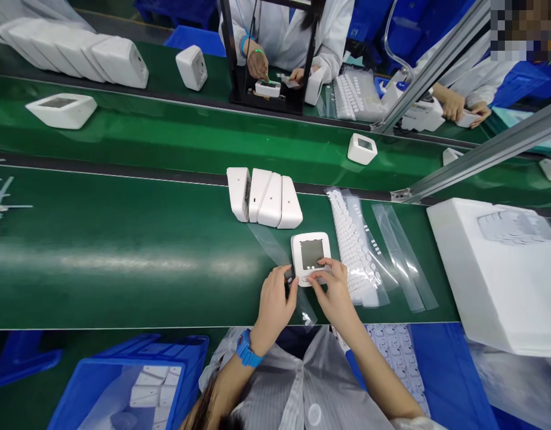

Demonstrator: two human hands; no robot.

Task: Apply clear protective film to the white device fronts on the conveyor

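Note:
A white monitor housing (296, 254) with a grey screen lies face up on the green bench, close to its front edge. My left hand (275, 301) has thumb and fingers closed at the housing's lower left corner, gripping it. Over the lower right of the housing, my right hand (335, 295) is closed, thumb and fingertips at the small openings below the screen; whatever it pinches is too small to make out. Right of the hands lie plastic strips of white button parts (353, 251). A clear strip (270, 245) passes beside the housing on the left.
Several white housings (270, 200) stand in a row behind. Beyond runs a green conveyor (212, 143) carrying more housings. A white foam box (503, 275) and clear strips (405, 257) are on the right. Blue bins (114, 376) stand below. Co-workers' hands (257, 63) work opposite.

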